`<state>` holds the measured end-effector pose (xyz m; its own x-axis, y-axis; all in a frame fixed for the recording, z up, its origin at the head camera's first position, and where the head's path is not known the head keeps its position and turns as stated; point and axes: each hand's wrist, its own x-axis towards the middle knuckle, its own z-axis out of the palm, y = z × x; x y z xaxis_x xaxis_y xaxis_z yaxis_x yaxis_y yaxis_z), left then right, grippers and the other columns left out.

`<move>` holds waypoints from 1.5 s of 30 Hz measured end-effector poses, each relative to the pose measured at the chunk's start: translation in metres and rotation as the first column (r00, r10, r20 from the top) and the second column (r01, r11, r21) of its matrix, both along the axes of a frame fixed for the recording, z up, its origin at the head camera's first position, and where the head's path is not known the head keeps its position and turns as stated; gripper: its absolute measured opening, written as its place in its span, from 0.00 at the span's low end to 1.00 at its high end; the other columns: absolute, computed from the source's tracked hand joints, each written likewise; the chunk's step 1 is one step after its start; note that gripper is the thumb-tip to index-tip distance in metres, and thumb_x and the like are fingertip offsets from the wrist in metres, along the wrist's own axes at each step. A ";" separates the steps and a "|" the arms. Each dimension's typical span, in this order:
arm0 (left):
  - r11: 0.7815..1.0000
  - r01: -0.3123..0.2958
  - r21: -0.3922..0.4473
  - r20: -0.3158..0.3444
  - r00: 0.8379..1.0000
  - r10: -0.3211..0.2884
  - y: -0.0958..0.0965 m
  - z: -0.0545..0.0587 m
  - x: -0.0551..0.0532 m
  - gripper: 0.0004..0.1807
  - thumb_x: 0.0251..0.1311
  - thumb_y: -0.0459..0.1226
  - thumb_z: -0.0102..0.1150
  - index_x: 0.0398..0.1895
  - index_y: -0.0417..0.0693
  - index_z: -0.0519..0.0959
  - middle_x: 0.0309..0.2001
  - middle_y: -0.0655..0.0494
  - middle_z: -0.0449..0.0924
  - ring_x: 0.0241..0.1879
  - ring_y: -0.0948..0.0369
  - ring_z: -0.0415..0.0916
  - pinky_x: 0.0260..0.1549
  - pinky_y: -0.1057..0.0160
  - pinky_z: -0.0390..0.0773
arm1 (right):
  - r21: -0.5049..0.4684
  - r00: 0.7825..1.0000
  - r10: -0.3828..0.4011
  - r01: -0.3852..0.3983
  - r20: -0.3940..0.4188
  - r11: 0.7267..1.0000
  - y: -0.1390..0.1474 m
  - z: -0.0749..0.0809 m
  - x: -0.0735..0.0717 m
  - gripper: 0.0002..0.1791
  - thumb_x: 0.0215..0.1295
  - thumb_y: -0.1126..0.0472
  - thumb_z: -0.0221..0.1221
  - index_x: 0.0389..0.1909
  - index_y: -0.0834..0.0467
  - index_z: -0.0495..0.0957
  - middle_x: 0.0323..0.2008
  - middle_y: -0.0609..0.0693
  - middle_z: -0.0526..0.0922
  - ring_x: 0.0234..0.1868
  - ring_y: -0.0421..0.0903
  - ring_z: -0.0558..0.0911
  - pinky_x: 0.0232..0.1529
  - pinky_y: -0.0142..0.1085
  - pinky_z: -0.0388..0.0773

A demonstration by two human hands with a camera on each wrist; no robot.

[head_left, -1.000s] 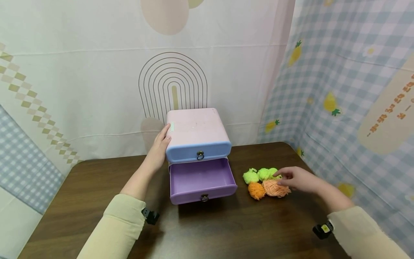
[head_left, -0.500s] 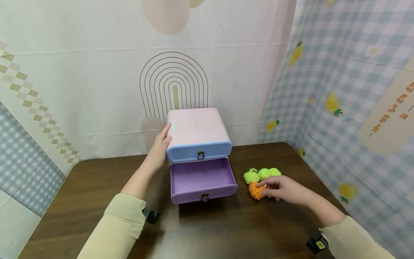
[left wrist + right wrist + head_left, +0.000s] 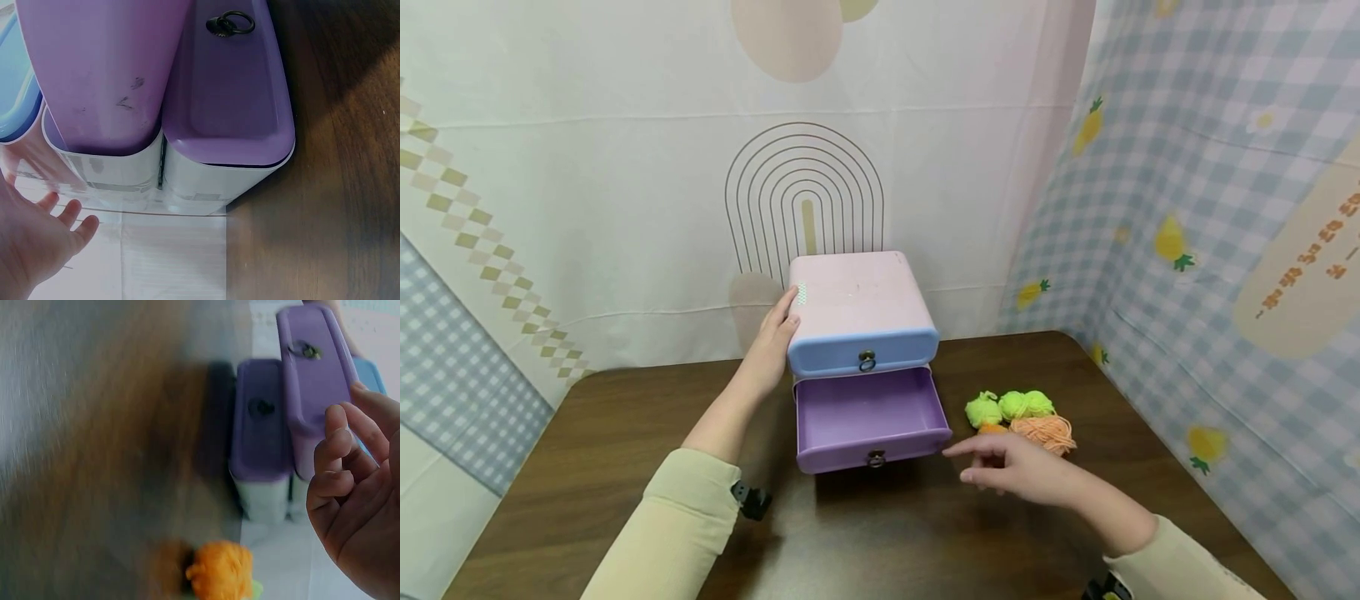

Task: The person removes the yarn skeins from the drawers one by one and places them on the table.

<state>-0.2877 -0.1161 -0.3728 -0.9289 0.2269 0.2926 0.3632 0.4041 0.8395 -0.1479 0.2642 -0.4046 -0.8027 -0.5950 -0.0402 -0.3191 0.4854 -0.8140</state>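
Note:
A small cabinet (image 3: 857, 292) with a pale pink top stands at the back of the table. Its purple drawer (image 3: 835, 455) is pulled out, and nothing lies in the part I see. Above it, the blue drawer (image 3: 820, 357) is closed. My left hand (image 3: 767, 350) rests against the cabinet's left side, fingers extended. Just right of the purple drawer's front corner hovers my right hand (image 3: 1022, 471), holding nothing, its index finger extended. Behind it lie green yarn balls (image 3: 982, 410), a peach yarn ball (image 3: 1045, 433) and an orange yarn ball (image 3: 222, 570), mostly covered in the head view.
A lower purple drawer (image 3: 231, 94), closed, shows in the left wrist view beneath the pulled-out one. The brown wooden table (image 3: 880, 550) extends toward the front. A white patterned cloth (image 3: 625, 208) hangs behind, and a checked cloth (image 3: 1195, 183) borders the right.
My right hand has moved left and toward me, from over the peach yarn ball, past the orange one, to the drawer's corner. The left hand and the cabinet have stayed put.

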 end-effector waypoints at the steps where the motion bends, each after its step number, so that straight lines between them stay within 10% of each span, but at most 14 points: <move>1: 1.000 -0.001 0.000 0.001 1.000 0.001 0.000 0.000 0.000 0.32 0.75 0.54 0.31 0.80 0.63 0.48 0.78 0.44 0.43 0.76 0.46 0.39 0.69 0.36 0.44 | -0.003 1.000 0.004 -0.004 0.002 1.000 -0.005 -0.001 0.001 0.19 0.70 0.53 0.60 0.59 0.49 0.79 0.26 0.43 0.79 0.21 0.35 0.73 0.21 0.33 0.75; 20: 1.000 -0.006 0.012 0.008 1.000 0.006 -0.005 -0.004 0.000 0.32 0.76 0.54 0.31 0.80 0.65 0.47 0.78 0.45 0.42 0.76 0.46 0.39 0.69 0.35 0.44 | -0.024 0.997 0.055 -0.054 0.056 0.998 -0.066 -0.027 0.001 0.26 0.72 0.51 0.58 0.69 0.43 0.68 0.24 0.45 0.81 0.22 0.39 0.78 0.22 0.39 0.79; 45: 1.000 0.011 0.021 0.012 1.000 -0.011 -0.002 -0.001 -0.001 0.32 0.75 0.55 0.31 0.80 0.64 0.47 0.78 0.45 0.42 0.76 0.46 0.40 0.69 0.36 0.44 | -0.192 0.974 0.054 -0.011 0.221 0.981 -0.091 -0.038 -0.002 0.22 0.74 0.57 0.55 0.64 0.60 0.70 0.22 0.48 0.79 0.18 0.39 0.74 0.19 0.31 0.72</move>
